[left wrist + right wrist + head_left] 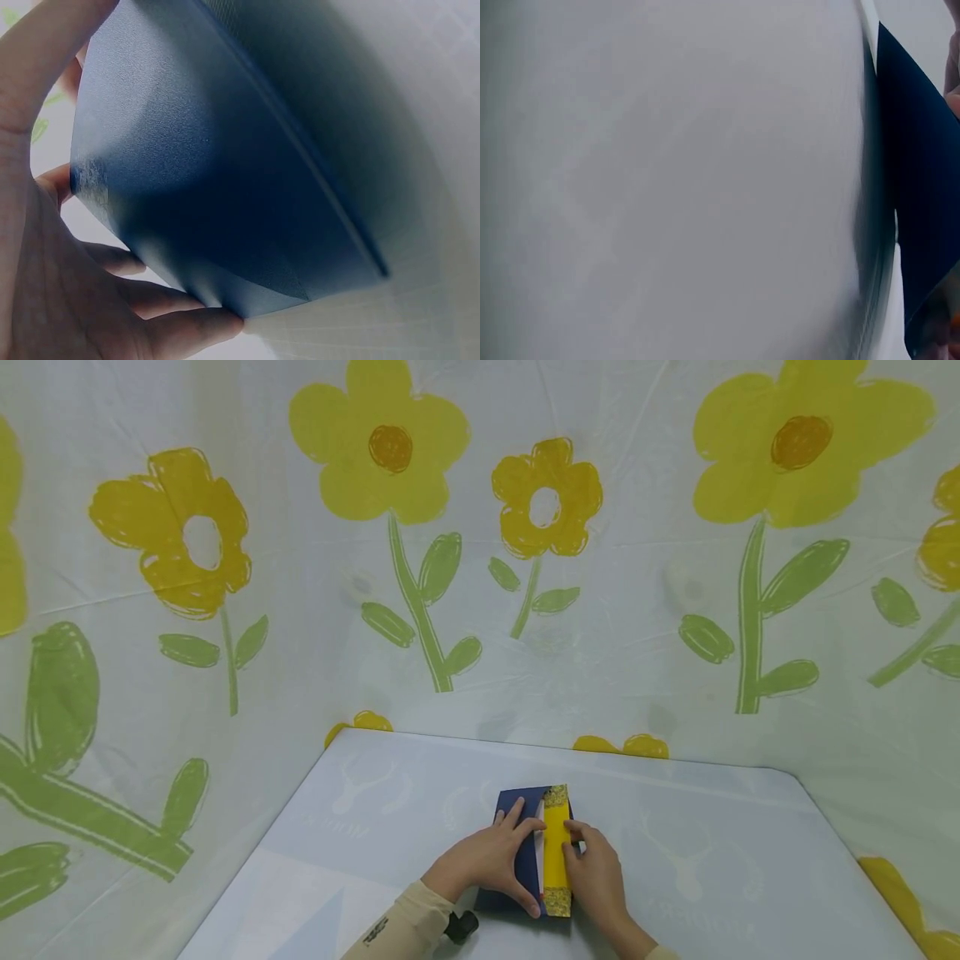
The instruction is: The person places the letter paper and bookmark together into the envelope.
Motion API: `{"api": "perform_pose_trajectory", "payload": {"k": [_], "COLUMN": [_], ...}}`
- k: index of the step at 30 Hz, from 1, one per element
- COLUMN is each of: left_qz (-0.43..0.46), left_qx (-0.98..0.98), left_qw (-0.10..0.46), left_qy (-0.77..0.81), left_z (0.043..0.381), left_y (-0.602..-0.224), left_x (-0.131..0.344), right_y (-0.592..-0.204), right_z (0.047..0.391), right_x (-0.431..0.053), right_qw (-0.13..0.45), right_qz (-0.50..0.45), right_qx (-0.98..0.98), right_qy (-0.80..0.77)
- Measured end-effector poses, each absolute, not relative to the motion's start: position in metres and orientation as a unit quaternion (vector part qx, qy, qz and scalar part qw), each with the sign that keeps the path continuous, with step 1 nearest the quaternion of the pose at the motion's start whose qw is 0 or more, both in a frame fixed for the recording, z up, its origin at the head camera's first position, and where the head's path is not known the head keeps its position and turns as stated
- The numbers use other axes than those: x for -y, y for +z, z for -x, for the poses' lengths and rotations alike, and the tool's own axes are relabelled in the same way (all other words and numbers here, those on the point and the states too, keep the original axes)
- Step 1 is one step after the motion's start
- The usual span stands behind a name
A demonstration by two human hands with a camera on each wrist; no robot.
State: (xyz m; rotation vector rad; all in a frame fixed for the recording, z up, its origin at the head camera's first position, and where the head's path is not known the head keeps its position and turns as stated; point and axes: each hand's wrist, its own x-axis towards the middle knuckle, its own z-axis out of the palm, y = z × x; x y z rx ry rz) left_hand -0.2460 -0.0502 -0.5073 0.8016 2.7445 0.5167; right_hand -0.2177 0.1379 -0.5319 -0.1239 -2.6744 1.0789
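A dark blue book-like object (528, 860) is tilted over the white table, a yellow strip with patterned gold ends (557, 847) running along its upper side. My left hand (491, 860) spans the blue face, thumb near the lower end and fingers toward the far end. In the left wrist view, that hand's fingers (187, 330) bend around the edge of the smooth blue panel (187, 150). My right hand (597, 870) holds the strip's right edge with thumb and fingers. The right wrist view has the blue panel (922, 180) at its right side, the hand mostly out of frame.
The white table (712, 860) carries faint printed antler patterns. A small black object (461, 927) shows beside my left wrist. Behind the table and at both sides hangs a pale curtain (630, 635) with yellow flowers and green leaves.
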Motion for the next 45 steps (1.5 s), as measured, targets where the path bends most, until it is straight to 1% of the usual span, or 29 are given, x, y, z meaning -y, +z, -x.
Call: {"api": "perform_pose_trajectory", "payload": {"k": [13,21,34,45], "left_qz": [-0.278,-0.276,-0.276,-0.286], "left_qx": [-0.938,-0.937,-0.937,-0.933], "left_qw": [0.116,0.119,0.112,0.104], "left_qy": [0.172,0.175,0.184,0.19], "left_z": [0.245,0.245,0.246,0.245], "left_y": [-0.506,-0.507,-0.509,-0.507], "left_x": [0.049,0.052,0.054,0.055], "right_y": [-0.529,-0.527,-0.528,-0.531], "right_z": [0.216,0.212,0.211,0.211], "right_x": [-0.126,-0.128,-0.123,-0.117], "right_qw": [0.118,0.108,0.098,0.12], "right_qz": [0.055,0.06,0.01,-0.021], "right_qx": [0.934,0.924,0.923,0.917], "right_qy": [0.334,0.362,0.372,0.379]}}
